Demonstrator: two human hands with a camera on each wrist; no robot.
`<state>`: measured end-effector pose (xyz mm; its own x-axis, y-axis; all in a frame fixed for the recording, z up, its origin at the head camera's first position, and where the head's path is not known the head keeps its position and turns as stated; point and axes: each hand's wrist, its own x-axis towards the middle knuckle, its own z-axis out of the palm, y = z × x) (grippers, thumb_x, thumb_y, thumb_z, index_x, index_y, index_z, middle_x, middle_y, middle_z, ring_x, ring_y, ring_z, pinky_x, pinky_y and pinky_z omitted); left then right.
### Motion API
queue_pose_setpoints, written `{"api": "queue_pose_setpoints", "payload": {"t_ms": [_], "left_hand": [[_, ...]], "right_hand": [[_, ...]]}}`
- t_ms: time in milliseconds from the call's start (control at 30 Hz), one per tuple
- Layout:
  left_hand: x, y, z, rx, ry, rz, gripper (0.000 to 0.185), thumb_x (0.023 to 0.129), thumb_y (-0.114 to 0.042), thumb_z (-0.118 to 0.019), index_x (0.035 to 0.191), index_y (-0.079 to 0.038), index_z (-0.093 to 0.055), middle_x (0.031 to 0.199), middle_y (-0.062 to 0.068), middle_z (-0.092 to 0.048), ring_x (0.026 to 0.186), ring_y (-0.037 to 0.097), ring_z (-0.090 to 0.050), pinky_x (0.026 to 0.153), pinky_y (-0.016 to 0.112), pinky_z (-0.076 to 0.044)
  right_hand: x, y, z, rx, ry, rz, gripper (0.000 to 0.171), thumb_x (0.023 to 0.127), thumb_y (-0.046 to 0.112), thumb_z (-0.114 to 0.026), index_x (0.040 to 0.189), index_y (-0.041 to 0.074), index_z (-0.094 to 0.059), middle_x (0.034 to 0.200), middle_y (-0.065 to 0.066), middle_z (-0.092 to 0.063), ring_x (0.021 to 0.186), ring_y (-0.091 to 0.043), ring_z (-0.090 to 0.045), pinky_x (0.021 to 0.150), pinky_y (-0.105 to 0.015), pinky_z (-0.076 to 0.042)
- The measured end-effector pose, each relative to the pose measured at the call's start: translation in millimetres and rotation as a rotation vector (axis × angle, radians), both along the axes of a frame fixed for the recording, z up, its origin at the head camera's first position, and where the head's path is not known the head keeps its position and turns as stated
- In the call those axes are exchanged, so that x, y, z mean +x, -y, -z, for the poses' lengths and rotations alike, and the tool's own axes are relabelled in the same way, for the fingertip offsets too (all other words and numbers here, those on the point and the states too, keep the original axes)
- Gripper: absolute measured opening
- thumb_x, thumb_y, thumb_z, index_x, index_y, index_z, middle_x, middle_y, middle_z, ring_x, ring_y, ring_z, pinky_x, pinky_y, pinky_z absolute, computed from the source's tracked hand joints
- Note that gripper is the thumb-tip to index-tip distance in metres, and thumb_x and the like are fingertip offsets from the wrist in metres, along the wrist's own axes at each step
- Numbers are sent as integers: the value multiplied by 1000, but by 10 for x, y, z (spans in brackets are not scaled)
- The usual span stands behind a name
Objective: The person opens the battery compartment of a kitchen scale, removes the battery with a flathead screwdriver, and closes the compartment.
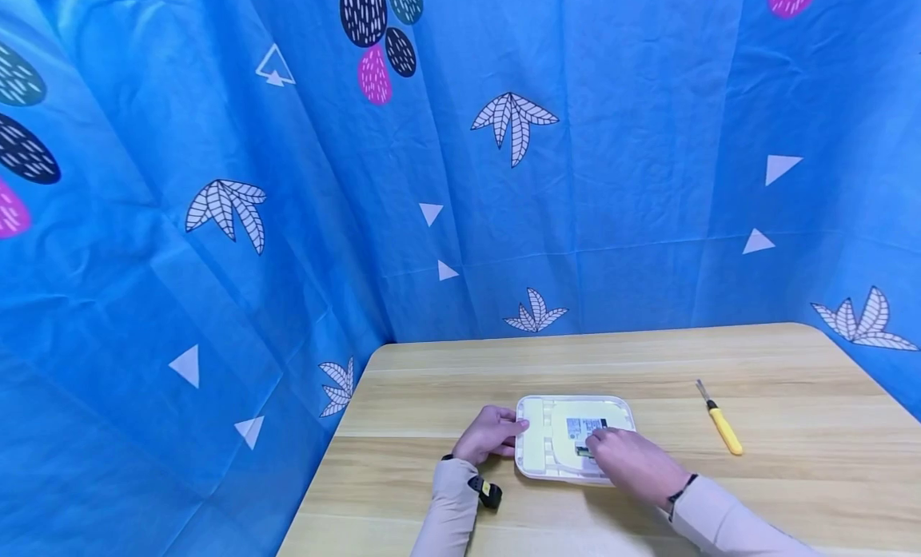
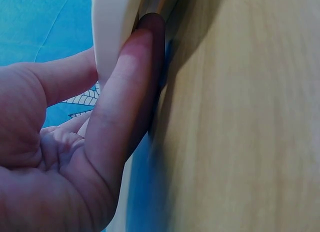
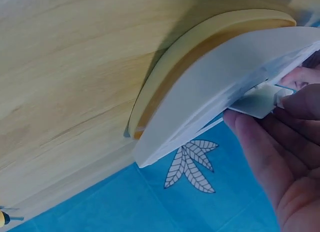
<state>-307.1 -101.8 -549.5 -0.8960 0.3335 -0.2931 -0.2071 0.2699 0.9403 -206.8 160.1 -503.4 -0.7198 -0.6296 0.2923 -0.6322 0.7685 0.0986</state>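
Observation:
A white rounded device (image 1: 534, 437) with a flat panel and a printed label (image 1: 578, 426) rests on the wooden table. At its left edge my left hand (image 1: 488, 434) grips the rim, a fingertip on top and others underneath; the left wrist view shows fingers (image 2: 127, 82) on both sides of the white edge. Over the right half of the device, my right hand (image 1: 636, 465) pinches a small pale flat cover (image 3: 255, 105) between thumb and fingers, close to the panel. Beside the label, a small dark slot (image 1: 583, 451) shows partly behind the right fingertips.
To the right of the device lies a screwdriver (image 1: 725, 431) with a yellow handle, its tip pointing toward the back. The wooden table (image 1: 432, 381) runs up to a blue patterned curtain (image 1: 626, 181) behind and at the left.

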Motion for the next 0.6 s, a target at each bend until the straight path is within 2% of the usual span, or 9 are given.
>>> {"api": "queue_pose_setpoints", "payload": {"t_ms": [167,267,433,600], "left_hand": [[-14,9,2,6,10,-1,29,98,-16,-72,120,2,-66,91,9,-79,72,12,-72,58,22,-63],[-15,16,9,4,6,-3,29,97,-17,-72,119,1,-66,91,9,-79,72,12,-72,59,23,-64],[-1,10,4,4,-5,0,29,97,-18,-73,118,2,-67,91,9,-79,71,12,-72,58,23,-63],[11,2,-9,12,2,3,30,97,-18,-72,119,2,-67,92,9,-79,72,12,-72,59,23,-64]], "right_hand": [[-10,-3,10,15,-110,-3,22,75,-5,-82,94,6,-76,90,-8,-75,75,-17,-67,55,-23,-58],[-20,-10,16,14,-160,-8,25,73,-6,-82,94,6,-76,96,-8,-75,83,-18,-67,58,-25,-60],[-26,-22,17,-2,-147,28,29,73,-7,-82,98,6,-75,98,-7,-73,85,-17,-66,62,-24,-61],[-39,-58,-18,-62,-164,71,23,76,-8,-80,92,7,-73,88,-2,-68,77,-13,-60,55,-20,-56]]}}
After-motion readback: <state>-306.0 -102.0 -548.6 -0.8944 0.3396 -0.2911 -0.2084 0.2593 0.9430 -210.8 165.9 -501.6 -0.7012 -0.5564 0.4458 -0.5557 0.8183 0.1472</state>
